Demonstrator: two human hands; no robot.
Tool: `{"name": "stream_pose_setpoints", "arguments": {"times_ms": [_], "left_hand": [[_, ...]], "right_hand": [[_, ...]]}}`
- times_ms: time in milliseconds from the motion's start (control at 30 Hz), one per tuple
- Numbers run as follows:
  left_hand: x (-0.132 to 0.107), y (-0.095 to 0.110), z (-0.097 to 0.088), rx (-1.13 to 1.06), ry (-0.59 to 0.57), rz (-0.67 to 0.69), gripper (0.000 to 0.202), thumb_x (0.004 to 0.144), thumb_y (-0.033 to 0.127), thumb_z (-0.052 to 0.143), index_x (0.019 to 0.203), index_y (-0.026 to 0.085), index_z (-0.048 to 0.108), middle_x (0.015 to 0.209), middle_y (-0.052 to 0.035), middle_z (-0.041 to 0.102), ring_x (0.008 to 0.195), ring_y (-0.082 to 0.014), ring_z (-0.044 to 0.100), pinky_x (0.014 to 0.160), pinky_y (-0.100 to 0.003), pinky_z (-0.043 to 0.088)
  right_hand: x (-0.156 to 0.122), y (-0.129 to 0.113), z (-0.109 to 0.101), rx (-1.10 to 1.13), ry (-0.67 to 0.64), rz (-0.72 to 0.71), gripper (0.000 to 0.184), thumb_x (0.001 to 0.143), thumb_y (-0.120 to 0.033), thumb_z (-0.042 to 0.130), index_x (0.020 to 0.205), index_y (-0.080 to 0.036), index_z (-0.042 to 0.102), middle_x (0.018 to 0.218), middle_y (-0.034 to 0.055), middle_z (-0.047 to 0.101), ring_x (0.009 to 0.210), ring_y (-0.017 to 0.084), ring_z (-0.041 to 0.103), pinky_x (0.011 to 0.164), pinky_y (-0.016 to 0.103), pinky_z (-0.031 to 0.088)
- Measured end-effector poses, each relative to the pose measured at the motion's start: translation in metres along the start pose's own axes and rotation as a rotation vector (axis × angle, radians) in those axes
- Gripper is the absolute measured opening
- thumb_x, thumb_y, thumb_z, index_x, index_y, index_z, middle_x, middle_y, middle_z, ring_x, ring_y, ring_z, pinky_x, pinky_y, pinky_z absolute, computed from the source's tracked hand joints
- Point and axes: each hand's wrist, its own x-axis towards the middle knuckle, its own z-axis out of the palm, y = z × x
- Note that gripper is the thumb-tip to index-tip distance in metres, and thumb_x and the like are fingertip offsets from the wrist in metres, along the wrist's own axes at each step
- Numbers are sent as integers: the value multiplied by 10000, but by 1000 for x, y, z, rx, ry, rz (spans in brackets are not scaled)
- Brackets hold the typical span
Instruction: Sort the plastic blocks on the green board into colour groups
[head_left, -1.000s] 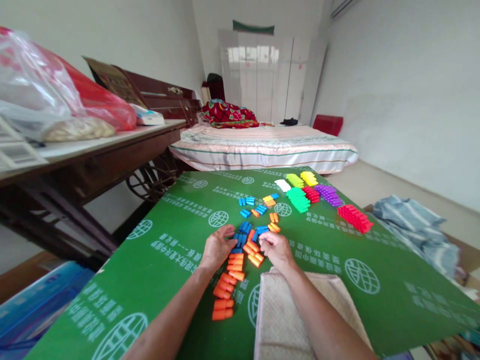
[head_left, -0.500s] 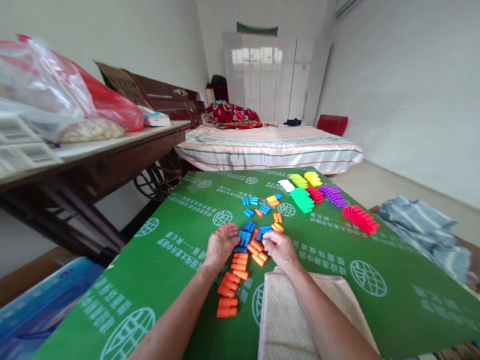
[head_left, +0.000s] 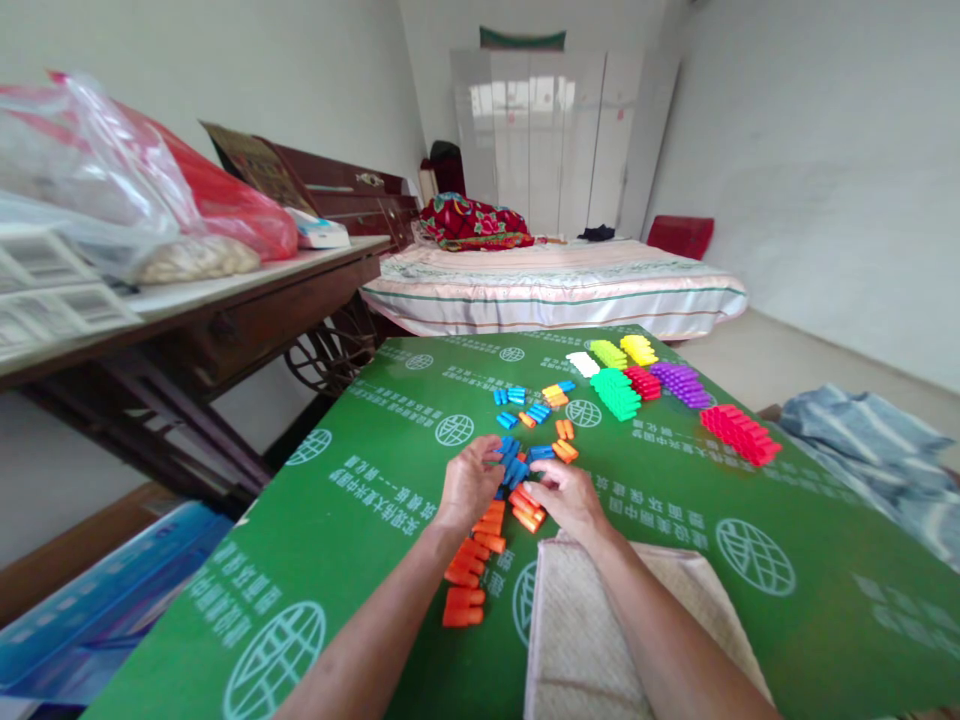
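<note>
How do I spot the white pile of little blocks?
Look at the green board, at its far edge near the bed. The white pile is the leftmost of the neat piles there, beside the lime pile. It is the only white one.

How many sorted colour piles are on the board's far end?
7: white pile, lime pile, yellow pile along the far edge; green pile, small red pile, purple pile just nearer; large red pile to the right. Loose blue and orange pieces nearer aren't counted.
</note>
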Motion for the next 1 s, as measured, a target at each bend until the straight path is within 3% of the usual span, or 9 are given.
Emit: {"name": "stream_pose_setpoints", "arguments": {"times_ms": [300,433,600,733,1000], "left_hand": [[-2,-5,-14,348,53,-93,312,876,313,617,1133,144,566,1046,-69,628,964,-196,613,919,-445,527],[9,5,-11,506,4,-84,329,878,340,609,1147,155,566,1173,-91,598,1085,-222,576,986,-469,485],[30,22,0,664,-115,-117,297,870,405,613,1027,153,611,1085,-79,627,1036,-213,593,960,-461,494],[45,28,4,719,-184,-171,286,866,407,620,999,154,615,1053,-70,632,1006,-202,599,934,-440,508],[57,18,-4,669,-230,-254,318,852,392,647,1049,147,600,996,-52,635,920,-186,615,858,-399,543]], "right_hand": [[1,4,1,-12,16,-21,243,712,-367,613,866,-235,747,638,-9,677,573,151,592,577,264,428],[2,8,1,-8,11,-35,244,723,-373,589,856,-235,740,642,-8,674,578,152,587,581,265,423],[3,12,2,-1,-6,-57,240,738,-358,574,861,-230,735,636,-7,669,581,152,586,582,260,431],[3,12,3,5,-10,-58,230,746,-344,574,863,-227,733,664,-3,685,596,150,597,604,255,452],[3,8,2,-38,-13,-52,240,763,-338,563,881,-218,735,680,-5,685,595,137,586,598,245,437]]}}
